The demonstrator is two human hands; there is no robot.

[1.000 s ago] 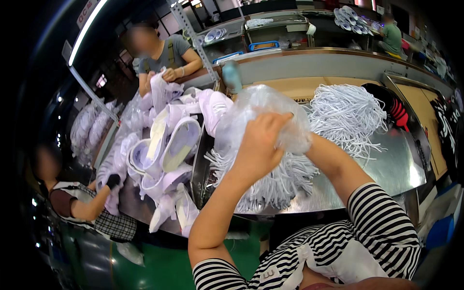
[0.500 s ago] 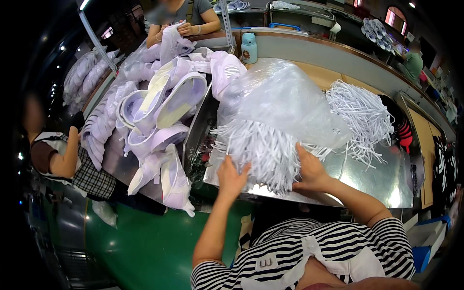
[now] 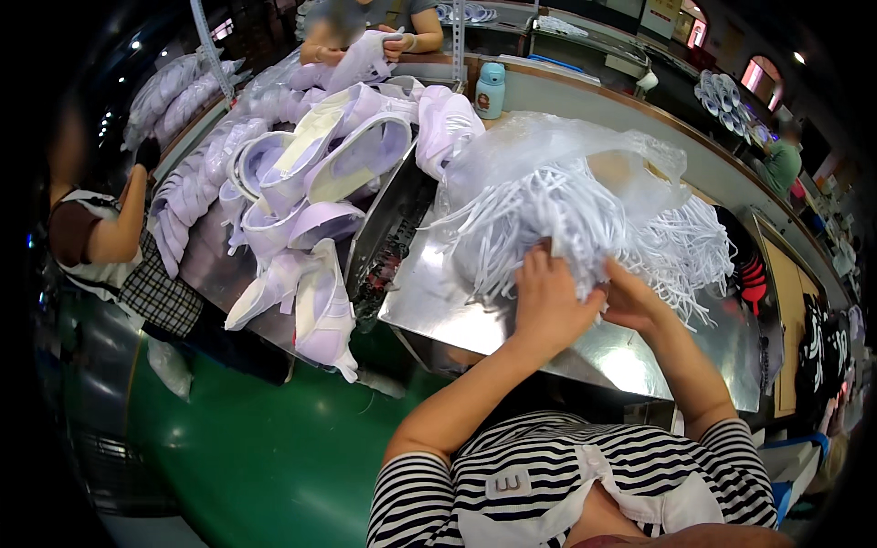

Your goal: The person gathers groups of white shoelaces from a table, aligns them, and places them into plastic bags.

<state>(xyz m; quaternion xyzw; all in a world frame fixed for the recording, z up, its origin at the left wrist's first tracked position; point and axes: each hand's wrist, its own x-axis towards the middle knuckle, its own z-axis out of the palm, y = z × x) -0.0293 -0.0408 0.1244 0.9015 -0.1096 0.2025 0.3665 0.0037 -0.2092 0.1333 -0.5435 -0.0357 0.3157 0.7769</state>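
A thick bundle of white shoelaces (image 3: pixel 530 215) lies on a shiny metal tabletop (image 3: pixel 448 306), its loose ends fanned to the left. My left hand (image 3: pixel 554 297) presses into the near side of the bundle with its fingers curled round the laces. On the bundle's right side my right hand (image 3: pixel 637 297) closes on the laces, its fingertips partly hidden by them. Clear plastic bagging (image 3: pixel 539 137) is bunched behind the bundle. A second heap of white laces (image 3: pixel 694 237) spreads just to the right.
On the left, pale lilac shoe uppers (image 3: pixel 361 160) are piled beside a metal divider. A light blue bottle (image 3: pixel 491 91) stands at the back. One co-worker handles an upper (image 3: pixel 365 59) across the table; another person (image 3: pixel 114 228) stands at the left. Red-edged items (image 3: pixel 753 281) sit at the right.
My hands have come together at the laces, the left one moving right and upward. The bundle is gathered and lifted somewhat, and the plastic has slid back off it. The view has shifted slightly.
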